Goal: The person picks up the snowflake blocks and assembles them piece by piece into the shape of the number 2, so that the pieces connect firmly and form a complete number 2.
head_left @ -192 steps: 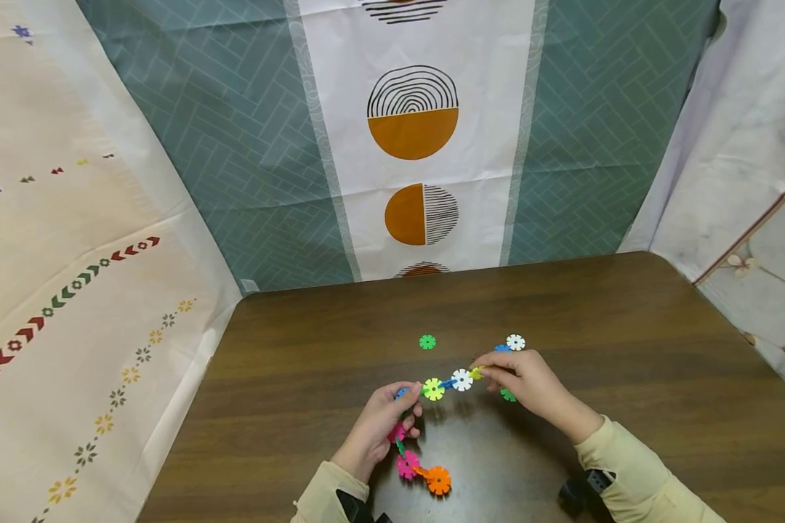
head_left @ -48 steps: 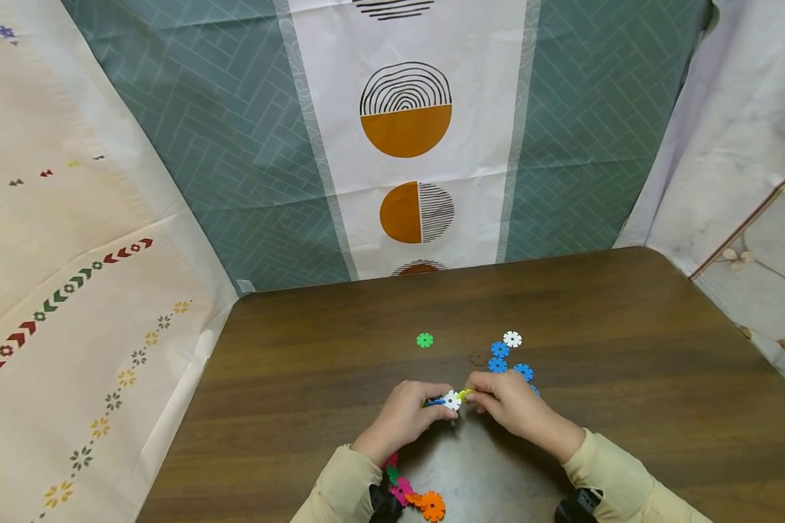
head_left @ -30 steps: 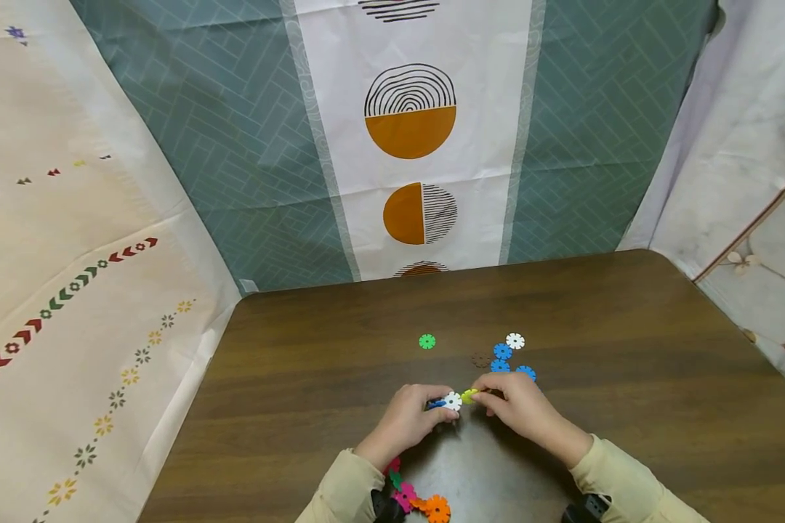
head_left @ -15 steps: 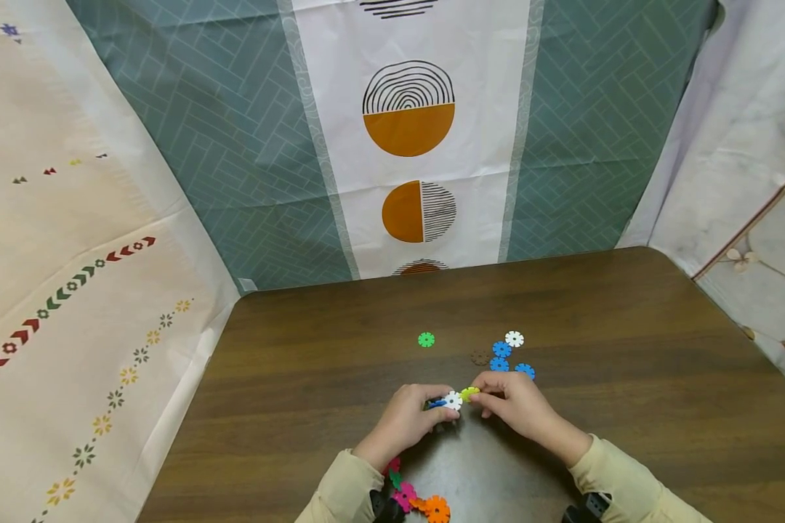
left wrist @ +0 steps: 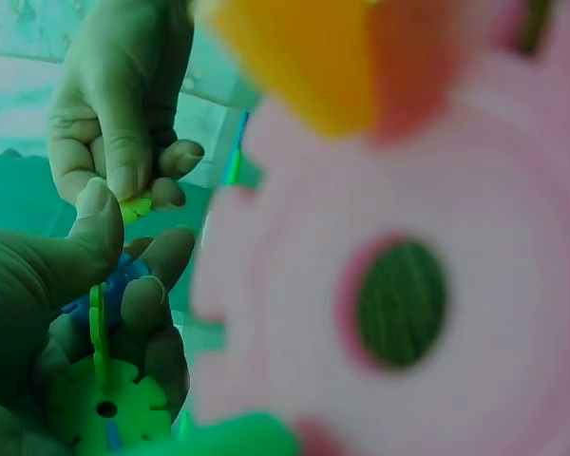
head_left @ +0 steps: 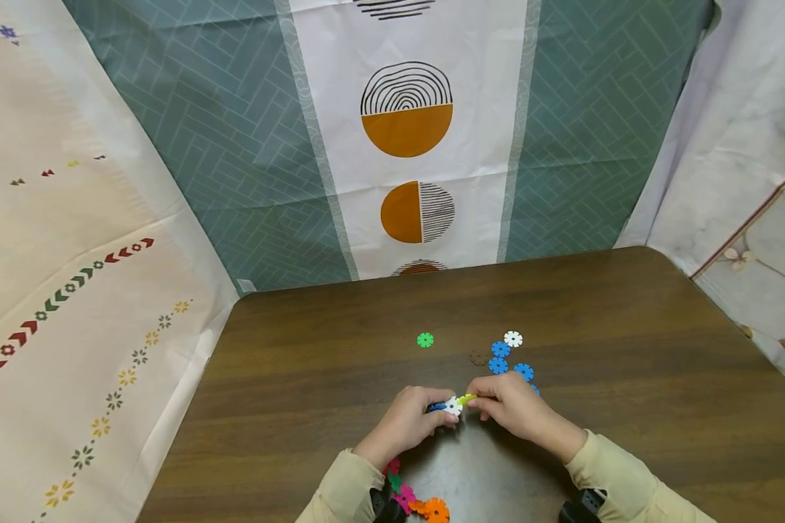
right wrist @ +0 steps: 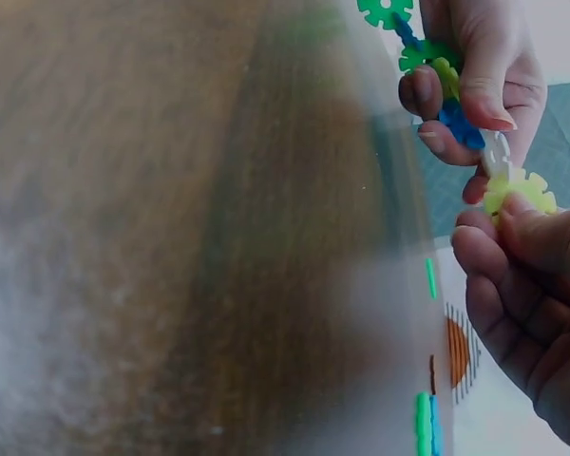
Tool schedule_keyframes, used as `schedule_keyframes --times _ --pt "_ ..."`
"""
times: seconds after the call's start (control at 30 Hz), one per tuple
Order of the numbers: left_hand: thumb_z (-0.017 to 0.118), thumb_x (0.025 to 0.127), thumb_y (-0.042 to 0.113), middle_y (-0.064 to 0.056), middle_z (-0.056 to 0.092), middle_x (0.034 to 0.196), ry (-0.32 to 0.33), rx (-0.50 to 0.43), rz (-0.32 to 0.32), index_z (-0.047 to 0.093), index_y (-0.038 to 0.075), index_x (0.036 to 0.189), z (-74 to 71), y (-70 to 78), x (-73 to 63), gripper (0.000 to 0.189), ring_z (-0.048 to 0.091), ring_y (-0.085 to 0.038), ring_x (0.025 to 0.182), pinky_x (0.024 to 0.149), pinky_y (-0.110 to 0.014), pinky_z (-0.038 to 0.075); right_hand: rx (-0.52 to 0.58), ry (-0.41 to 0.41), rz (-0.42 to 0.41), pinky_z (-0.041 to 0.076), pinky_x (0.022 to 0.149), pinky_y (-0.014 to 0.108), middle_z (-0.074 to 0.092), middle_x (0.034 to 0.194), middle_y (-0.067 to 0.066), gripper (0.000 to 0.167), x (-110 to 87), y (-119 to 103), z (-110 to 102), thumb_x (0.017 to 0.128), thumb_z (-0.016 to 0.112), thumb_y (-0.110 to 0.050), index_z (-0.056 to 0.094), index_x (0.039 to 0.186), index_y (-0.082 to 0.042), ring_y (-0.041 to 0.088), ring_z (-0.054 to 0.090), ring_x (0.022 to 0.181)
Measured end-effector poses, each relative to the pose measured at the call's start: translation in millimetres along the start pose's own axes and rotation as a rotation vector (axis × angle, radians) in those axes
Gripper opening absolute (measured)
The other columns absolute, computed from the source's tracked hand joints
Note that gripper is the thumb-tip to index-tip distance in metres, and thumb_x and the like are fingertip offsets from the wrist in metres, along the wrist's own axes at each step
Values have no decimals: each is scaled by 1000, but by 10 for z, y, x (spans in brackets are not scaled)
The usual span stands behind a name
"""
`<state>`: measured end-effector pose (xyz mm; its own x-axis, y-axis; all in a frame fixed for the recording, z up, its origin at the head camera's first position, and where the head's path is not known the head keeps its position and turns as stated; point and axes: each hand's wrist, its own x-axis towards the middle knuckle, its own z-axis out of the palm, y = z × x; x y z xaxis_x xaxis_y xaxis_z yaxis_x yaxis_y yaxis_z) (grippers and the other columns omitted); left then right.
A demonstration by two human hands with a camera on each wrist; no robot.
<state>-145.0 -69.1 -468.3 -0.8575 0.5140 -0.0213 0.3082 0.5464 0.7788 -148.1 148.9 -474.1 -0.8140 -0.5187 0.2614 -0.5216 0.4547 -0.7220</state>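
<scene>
A chain of notched plastic snowflake discs stretches between both hands above the table. My left hand (head_left: 402,421) pinches it by a blue disc (head_left: 436,407), just beside a white disc (head_left: 453,405). With thumb and fingertips, my right hand (head_left: 513,408) pinches a yellow disc (right wrist: 520,193) that meets the white one edge to edge; how deep the notches sit cannot be made out. The rest of the chain hangs below the left wrist, with a pink disc (head_left: 404,498) and an orange disc (head_left: 437,511) at its end. The left palm hides part of the chain.
On the wooden table (head_left: 314,349) lie loose discs: a green one (head_left: 425,340), a white one (head_left: 513,339), a brown one (head_left: 479,357) and several blue ones (head_left: 498,365), some partly behind the right hand. Patterned cloths hang behind the table and at both sides.
Since the oldest frame, my left hand has shifted right along the chain to beside the white disc, and the hanging end sits lower. In the last second, both hands have barely moved.
</scene>
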Motion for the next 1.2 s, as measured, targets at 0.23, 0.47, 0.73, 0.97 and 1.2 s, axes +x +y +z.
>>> schedule_keyframes --times 0.23,0.47,0.73,0.97,1.2 --pt "73 87 20 6 61 68 -6 -22 0 72 19 99 7 -11 -2 13 51 -3 47 47 -19 46 45 -37 -16 48 50 22 66 68 -4 9 5 9 -17 89 69 -8 71 84 -15 5 61 57" --pt "72 87 23 5 60 64 1 35 27 70 20 95 11 5 2 9 49 -1 46 48 -18 45 -5 -20 -19 47 52 21 64 67 -6 8 -10 -22 -2 90 69 -8 71 86 -15 2 58 56" --pt "75 86 30 6 70 104 27 164 -10 71 16 116 -2 31 -15 33 59 -6 84 74 -24 49 -49 -3 10 46 52 21 65 70 -9 5 -47 -1 47 91 69 -13 73 90 -17 -3 53 55" --pt "68 92 33 3 64 120 189 194 1 66 14 123 -56 137 -89 36 57 -20 111 93 -43 47 -58 85 110 48 53 22 68 78 -4 7 -48 -3 42 90 69 -9 75 90 -14 0 54 53" --pt "65 95 23 12 58 69 376 67 14 71 13 80 -30 286 -154 18 51 -5 62 58 -23 45 -29 109 170 47 52 22 68 72 -4 8 -46 -21 58 90 69 -8 76 92 -13 1 57 54"
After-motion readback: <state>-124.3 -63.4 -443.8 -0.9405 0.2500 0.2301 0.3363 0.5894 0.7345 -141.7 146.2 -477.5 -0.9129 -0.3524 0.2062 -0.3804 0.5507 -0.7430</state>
